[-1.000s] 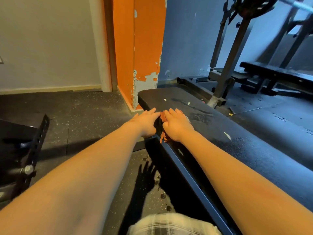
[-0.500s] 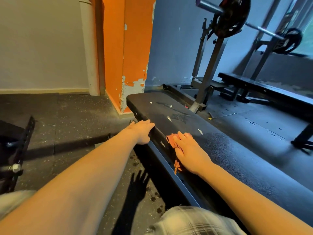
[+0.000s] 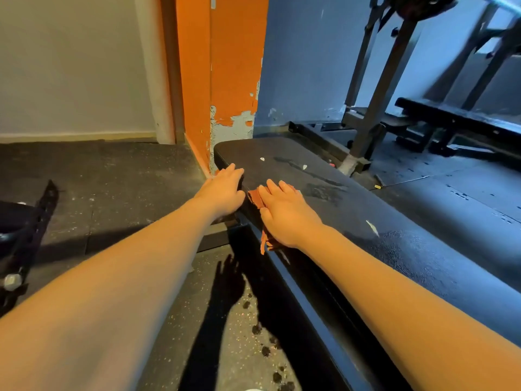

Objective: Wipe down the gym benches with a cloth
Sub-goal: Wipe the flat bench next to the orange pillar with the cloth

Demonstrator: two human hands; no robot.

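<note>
1. Forward goes the right hand [image 3: 284, 213]. In the last half second it has slid the cloth [image 3: 255, 197] up the surface [image 3: 408, 249] toward the far end and closed right up beside the left hand [image 3: 222, 193]. The left hand has kept its post on the left edge.
2. The right hand's fingers [image 3: 279, 190] are straight and pressed together, flat on top of the cloth. No pinch shows; the palm pins it down.
3. The rust-orange cloth sits at the left edge of the surface, near the far-left corner, mostly hidden under that palm. A flap peeks out between the two hands and a tail hangs over the edge below the wrist.
4. The left hand's fingers are straight and close together, laid over the left edge. They touch no cloth and look to be bracing.
5. The surface runs lengthwise away from the person to the orange pillar [image 3: 225, 80]. White flecks [image 3: 304, 167] and a dull smear lie ahead and to the right of the right fingertips. The right hand has the cloth, so that stroke is probably its own.
6. A second bench [image 3: 456, 119] waits well apart, off to the far right.
</note>
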